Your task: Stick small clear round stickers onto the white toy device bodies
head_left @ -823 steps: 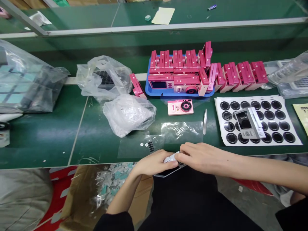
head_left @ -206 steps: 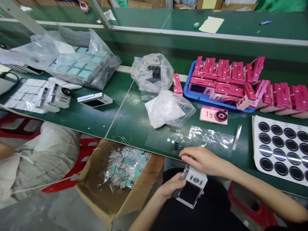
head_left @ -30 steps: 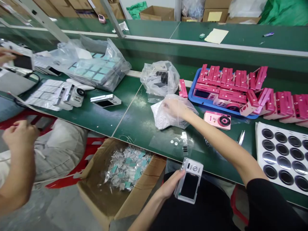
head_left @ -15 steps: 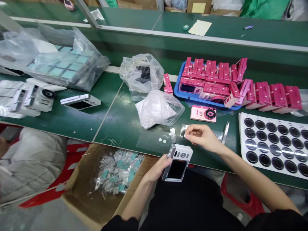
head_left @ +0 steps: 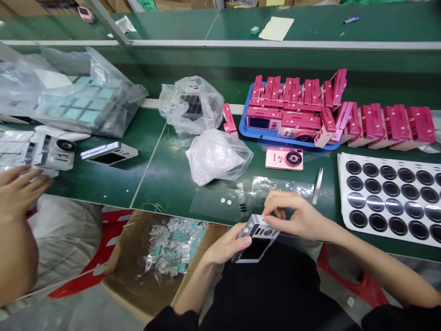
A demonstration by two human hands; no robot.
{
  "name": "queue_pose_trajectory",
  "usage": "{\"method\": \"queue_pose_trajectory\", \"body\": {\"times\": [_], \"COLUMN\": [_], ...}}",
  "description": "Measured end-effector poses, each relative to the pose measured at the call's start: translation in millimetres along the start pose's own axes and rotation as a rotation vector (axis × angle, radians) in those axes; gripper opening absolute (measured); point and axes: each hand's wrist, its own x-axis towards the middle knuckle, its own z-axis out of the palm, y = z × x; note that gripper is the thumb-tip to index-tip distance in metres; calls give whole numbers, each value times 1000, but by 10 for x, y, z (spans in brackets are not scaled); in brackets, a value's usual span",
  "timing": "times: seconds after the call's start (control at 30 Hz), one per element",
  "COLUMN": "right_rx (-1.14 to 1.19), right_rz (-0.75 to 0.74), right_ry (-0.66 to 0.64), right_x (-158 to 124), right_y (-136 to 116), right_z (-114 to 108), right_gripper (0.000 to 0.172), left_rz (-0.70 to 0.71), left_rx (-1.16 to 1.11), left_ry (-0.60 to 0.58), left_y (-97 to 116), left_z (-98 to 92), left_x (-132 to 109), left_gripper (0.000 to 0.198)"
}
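Observation:
My left hand (head_left: 223, 243) holds a silver compact camera body (head_left: 257, 233) by its side, screen facing up toward me, just off the front edge of the green bench (head_left: 165, 193). My right hand (head_left: 296, 217) is shut at the top of that body, fingertips on its upper face. Anything small under them is hidden. Just behind lies a clear film sheet (head_left: 217, 202) with small stickers on it. Steel tweezers (head_left: 317, 186) lie to the right, near my right hand.
A blue tray (head_left: 268, 137) of pink camera shells stands ahead, beside a pink camera (head_left: 284, 158), plastic bags (head_left: 217, 156) and a black-disc sheet (head_left: 389, 197). A co-worker's hand (head_left: 19, 188) is at far left. A cardboard box (head_left: 138, 230) of scraps sits below the bench.
My right hand has moved from above the film sheet onto the top of the camera body. The body now lies flatter in my left hand. A co-worker's hand has come in at left.

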Motion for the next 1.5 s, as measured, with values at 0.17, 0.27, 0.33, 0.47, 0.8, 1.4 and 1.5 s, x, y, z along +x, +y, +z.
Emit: {"method": "queue_pose_trajectory", "body": {"times": [0.17,0.27,0.33,0.47,0.8,1.4,1.5], "right_rx": [-320,-613,-740,-739,-892,-569,-500], "right_rz": [-76,-98,-117,-107,-177,32,78], "right_ry": [-89,-185,-240,-308,-284,-489,-486], "right_x": [-73,-126,-156,-202,-313,-273,-256], "right_y": [6,-37,-74,-95,-69,-216,-233], "right_z": [-94,-151,-181,-226,-186,-303,-351], "right_gripper": [11,15,16,19,26,22,21], "left_rz": [38,55,81,111,87,74,87], "left_rx": [159,263,320,372,448,382,340], "left_ry": [-27,-106,-170,-239,-224,-296,-290], "left_y": [21,26,32,36,8,-75,-122], "left_z": [-2,-20,-32,-53,-47,11,72], "left_x": [60,117,157,215,254,268,255], "left_gripper": [73,71,65,61,51,65,71]}}
